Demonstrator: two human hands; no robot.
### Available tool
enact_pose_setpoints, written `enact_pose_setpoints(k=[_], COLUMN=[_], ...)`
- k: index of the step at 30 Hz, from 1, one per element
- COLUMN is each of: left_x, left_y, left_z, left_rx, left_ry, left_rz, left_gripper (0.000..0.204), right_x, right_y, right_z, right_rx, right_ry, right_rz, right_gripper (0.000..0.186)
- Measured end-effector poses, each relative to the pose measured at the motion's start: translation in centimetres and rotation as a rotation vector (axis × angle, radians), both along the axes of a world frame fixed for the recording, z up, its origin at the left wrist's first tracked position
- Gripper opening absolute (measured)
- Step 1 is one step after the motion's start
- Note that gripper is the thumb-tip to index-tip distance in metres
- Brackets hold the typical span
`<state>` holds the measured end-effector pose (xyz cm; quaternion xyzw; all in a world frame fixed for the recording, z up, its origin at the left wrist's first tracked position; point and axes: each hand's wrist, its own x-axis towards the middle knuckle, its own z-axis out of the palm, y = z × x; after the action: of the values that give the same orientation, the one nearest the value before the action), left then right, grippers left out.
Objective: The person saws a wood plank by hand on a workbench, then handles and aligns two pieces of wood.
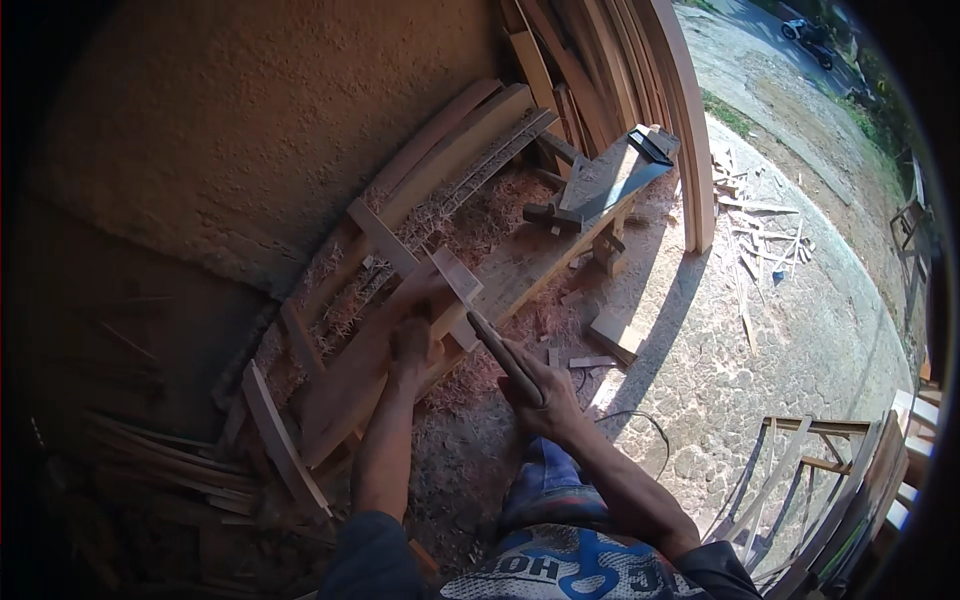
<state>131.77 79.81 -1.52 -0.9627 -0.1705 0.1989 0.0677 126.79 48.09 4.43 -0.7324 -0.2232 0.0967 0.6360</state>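
The slender handle (508, 362) at near center looks like matt, dull wood. Left of it, the broad plank (350, 385) is smooth, matt reddish wood. The bench (608, 188) is pale wood, shinier toward its far end. Wood shavings (485, 215) look papery. The far-left wall (300, 120) is rough and matt; the right-hand floor (690, 420), coarse, cracked concrete.

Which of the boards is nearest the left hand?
The broad board slanting right beside the left hand; the narrow board lies farther left, and the tall planks stand farther off, toward the upper right.
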Motion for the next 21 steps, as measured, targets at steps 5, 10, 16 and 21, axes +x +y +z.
enact_pose_setpoints(k=[5, 10, 16, 21], left_x=[-1.1, -1.2, 0.3, 0.9], left_y=[-0.7, -0.1, 0.3, 0.7], left_z=[1.0, -0.6, 1.3, 0.4], left_rx=[-0.051, 0.029, -0.104, -0.136], left_ry=[-0.359, -0.144, -0.201, -0.345], left_rz=[-0.156, -0.108, -0.056, -0.117], left_gripper=[0.045, 0.055, 0.058, 0.059], right_x=[-8.0, 0.0, -5.7, -4.8], right_y=[-10.3, -1.3, -7.8, -7.9], right_z=[2.1, 0.0, 2.2, 3.5], right_rx=[-0.044, -0.024, -0.015, -0.046], right_ry=[-0.122, -0.024, -0.106, -0.001], right_rz=[-0.076, -0.006, -0.054, -0.041], right_gripper=[0.059, 0.059, 0.06, 0.059])
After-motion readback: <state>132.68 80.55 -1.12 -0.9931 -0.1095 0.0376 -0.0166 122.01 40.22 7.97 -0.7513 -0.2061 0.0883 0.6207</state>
